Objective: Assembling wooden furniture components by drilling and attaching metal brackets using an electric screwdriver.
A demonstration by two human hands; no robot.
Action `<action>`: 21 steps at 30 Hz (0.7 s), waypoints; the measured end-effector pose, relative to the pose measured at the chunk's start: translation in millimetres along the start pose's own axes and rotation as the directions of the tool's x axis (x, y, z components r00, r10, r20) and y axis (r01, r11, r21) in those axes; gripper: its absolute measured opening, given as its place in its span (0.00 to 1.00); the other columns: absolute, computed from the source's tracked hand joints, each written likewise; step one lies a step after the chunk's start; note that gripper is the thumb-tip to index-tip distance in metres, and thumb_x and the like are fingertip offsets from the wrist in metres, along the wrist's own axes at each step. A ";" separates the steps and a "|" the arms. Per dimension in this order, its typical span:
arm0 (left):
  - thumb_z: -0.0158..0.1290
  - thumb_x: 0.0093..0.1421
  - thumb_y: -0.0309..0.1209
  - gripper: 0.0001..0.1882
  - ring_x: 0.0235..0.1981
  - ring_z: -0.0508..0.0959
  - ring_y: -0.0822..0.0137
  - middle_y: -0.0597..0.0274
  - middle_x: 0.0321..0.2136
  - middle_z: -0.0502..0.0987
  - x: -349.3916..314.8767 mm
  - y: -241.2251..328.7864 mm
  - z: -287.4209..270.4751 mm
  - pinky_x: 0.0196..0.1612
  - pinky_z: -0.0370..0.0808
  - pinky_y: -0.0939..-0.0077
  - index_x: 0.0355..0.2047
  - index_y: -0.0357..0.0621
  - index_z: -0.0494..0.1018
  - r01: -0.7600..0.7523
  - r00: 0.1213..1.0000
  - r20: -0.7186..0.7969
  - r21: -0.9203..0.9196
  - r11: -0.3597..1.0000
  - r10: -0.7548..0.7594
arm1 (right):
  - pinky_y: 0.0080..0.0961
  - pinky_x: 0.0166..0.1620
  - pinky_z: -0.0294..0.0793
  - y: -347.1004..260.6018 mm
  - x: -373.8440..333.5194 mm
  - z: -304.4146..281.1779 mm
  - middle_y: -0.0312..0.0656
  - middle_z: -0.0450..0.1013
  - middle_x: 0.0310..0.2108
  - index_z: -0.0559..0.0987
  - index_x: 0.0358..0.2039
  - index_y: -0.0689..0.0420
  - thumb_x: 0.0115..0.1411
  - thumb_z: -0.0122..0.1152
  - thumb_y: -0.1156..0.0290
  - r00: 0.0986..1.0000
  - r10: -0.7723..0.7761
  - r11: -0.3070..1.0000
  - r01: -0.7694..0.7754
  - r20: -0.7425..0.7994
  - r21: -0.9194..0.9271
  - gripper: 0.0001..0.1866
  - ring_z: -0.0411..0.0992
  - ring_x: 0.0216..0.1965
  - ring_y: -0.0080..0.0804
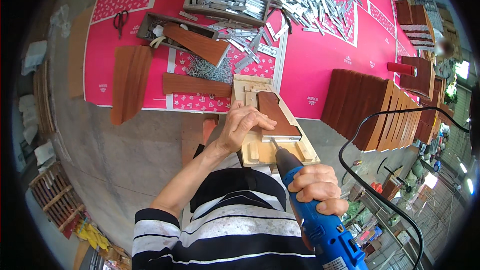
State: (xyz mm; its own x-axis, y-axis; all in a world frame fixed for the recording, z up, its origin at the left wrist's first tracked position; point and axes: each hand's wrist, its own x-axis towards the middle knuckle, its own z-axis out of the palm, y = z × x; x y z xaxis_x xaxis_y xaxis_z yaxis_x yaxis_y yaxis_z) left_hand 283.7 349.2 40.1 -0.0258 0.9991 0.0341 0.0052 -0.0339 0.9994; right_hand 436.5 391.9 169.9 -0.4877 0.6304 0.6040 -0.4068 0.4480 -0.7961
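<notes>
My right hand [320,190] is wrapped round a blue corded power drill [325,227]. Its bit [273,142] points at the pale metal strip [281,138] along the near end of a reddish-brown wooden panel [276,112]. That panel lies in a light wooden jig [265,155] at the table edge. Over the panel's left side reaches my left hand [245,125], its fingers stretched to the right and resting on the wood. Whether a screw sits at the bit's tip is too small to make out.
Loose screws [210,68] are heaped beyond the jig, near brown wooden boards [197,86]. Metal strips [300,0] cover the far pink table [310,55]. Stacked brown panels [357,105] stand at right. A black cable [370,190] loops there. Scissors [120,22] lie at far left.
</notes>
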 end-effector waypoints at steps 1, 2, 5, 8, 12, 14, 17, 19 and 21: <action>0.26 0.63 0.40 0.29 0.34 0.75 0.69 0.61 0.30 0.80 -0.2 0.2 0.1 0.45 0.56 0.73 0.24 0.45 0.78 0.004 1.000 -0.002 0.008 1.000 -0.004 | 0.29 0.20 0.71 -4.8 7.5 -3.7 0.48 0.69 0.25 0.62 0.29 0.56 0.49 0.55 0.73 0.995 0.067 0.998 -0.068 0.070 0.010 0.11 0.71 0.20 0.42; 0.26 0.63 0.40 0.29 0.34 0.75 0.69 0.61 0.30 0.80 -0.1 -1.1 0.5 0.45 0.56 0.73 0.24 0.45 0.78 0.005 1.000 -0.003 0.006 1.000 -0.005 | 0.30 0.21 0.71 -7.3 11.6 -5.7 0.48 0.69 0.25 0.62 0.29 0.56 0.49 0.55 0.73 0.981 0.132 0.991 -0.136 0.140 0.016 0.11 0.71 0.20 0.42; 0.26 0.63 0.40 0.28 0.35 0.75 0.69 0.61 0.30 0.80 -0.4 -2.4 1.3 0.45 0.56 0.73 0.24 0.45 0.78 -0.013 1.000 -0.009 -0.011 1.000 0.013 | 0.30 0.21 0.72 1.2 -1.6 -0.5 0.49 0.68 0.25 0.62 0.28 0.57 0.49 0.54 0.73 0.999 0.002 1.000 -0.003 0.045 0.024 0.11 0.71 0.21 0.42; 0.27 0.63 0.39 0.28 0.35 0.75 0.69 0.61 0.30 0.80 -1.1 0.1 0.5 0.45 0.56 0.73 0.24 0.45 0.78 0.004 1.000 -0.007 0.013 1.000 -0.003 | 0.29 0.22 0.72 1.2 -2.7 -0.8 0.47 0.68 0.26 0.61 0.29 0.56 0.48 0.55 0.72 0.997 0.013 1.000 -0.013 0.081 -0.010 0.12 0.71 0.21 0.42; 0.27 0.62 0.39 0.28 0.35 0.74 0.69 0.61 0.30 0.80 -0.7 1.6 -0.3 0.45 0.56 0.73 0.24 0.44 0.78 0.021 1.000 0.002 0.020 1.000 -0.021 | 0.29 0.22 0.72 -4.2 2.5 -1.3 0.45 0.69 0.27 0.61 0.30 0.54 0.48 0.56 0.72 0.986 0.074 0.995 -0.063 0.152 -0.073 0.13 0.72 0.22 0.41; 0.27 0.62 0.39 0.28 0.35 0.74 0.69 0.61 0.30 0.80 -1.6 1.5 0.2 0.44 0.57 0.73 0.24 0.44 0.78 0.022 1.000 0.002 0.024 0.999 -0.022 | 0.28 0.22 0.72 -5.1 2.5 -1.6 0.44 0.69 0.28 0.61 0.32 0.53 0.47 0.56 0.72 0.978 0.101 0.992 -0.084 0.181 -0.095 0.15 0.73 0.24 0.41; 0.27 0.62 0.39 0.28 0.35 0.75 0.68 0.61 0.29 0.80 -1.8 0.8 0.6 0.44 0.57 0.73 0.24 0.43 0.78 0.025 1.000 -0.005 0.032 0.999 -0.025 | 0.28 0.22 0.72 -4.3 2.0 -2.9 0.44 0.69 0.28 0.60 0.33 0.53 0.47 0.56 0.72 0.970 0.098 0.993 -0.081 0.221 -0.083 0.16 0.73 0.24 0.41; 0.28 0.61 0.38 0.27 0.35 0.75 0.68 0.61 0.29 0.80 -1.5 -0.7 0.6 0.44 0.57 0.72 0.24 0.43 0.78 0.024 1.000 -0.010 0.006 1.000 -0.024 | 0.28 0.23 0.73 -4.7 2.5 -2.7 0.44 0.69 0.28 0.60 0.33 0.53 0.47 0.56 0.72 0.969 0.101 0.992 -0.081 0.227 -0.094 0.16 0.73 0.24 0.41; 0.28 0.61 0.38 0.27 0.34 0.75 0.68 0.61 0.29 0.80 -1.7 0.8 0.1 0.44 0.57 0.72 0.23 0.43 0.78 0.030 0.999 -0.014 0.010 1.000 -0.029 | 0.28 0.23 0.73 -4.3 2.6 -2.9 0.44 0.69 0.29 0.60 0.33 0.53 0.47 0.56 0.72 0.967 0.104 0.991 -0.081 0.233 -0.105 0.16 0.73 0.24 0.41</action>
State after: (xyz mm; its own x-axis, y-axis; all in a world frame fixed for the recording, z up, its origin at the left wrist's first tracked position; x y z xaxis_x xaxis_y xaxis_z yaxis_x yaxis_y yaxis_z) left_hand 283.8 347.6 40.9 -0.0401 0.9992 0.0046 0.0140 -0.0041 0.9999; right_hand 439.2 393.4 174.7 -0.6940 0.5083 0.5099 -0.2821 0.4596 -0.8421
